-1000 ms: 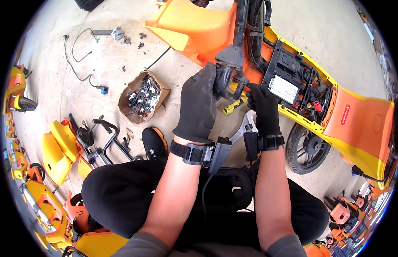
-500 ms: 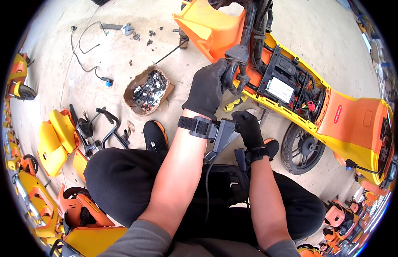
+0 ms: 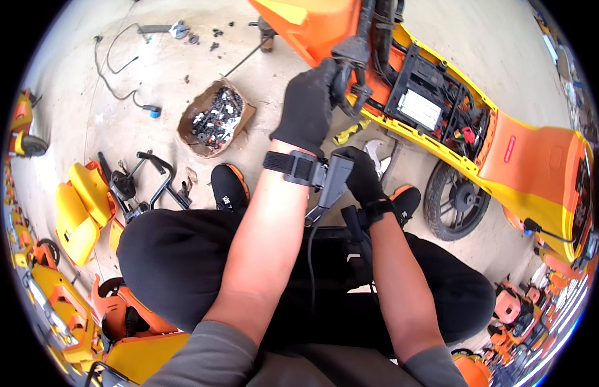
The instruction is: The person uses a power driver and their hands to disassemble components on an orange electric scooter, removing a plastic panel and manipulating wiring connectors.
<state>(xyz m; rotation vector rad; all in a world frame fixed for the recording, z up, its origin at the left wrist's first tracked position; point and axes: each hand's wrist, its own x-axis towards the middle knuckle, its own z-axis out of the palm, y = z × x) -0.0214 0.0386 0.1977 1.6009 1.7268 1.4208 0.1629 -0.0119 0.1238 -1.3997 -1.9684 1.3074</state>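
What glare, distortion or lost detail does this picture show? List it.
Head view: straight edges curve near the black rim; head view: bright light washes out part of the left forearm; head view: bluish glare edges the lower right; head view: black trousers show little detail.

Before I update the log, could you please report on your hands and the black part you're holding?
Left hand holding black curved part; right hand at black wrist unit, fingers partly hidden; adjustable wrench beyond right hand, partly covered.
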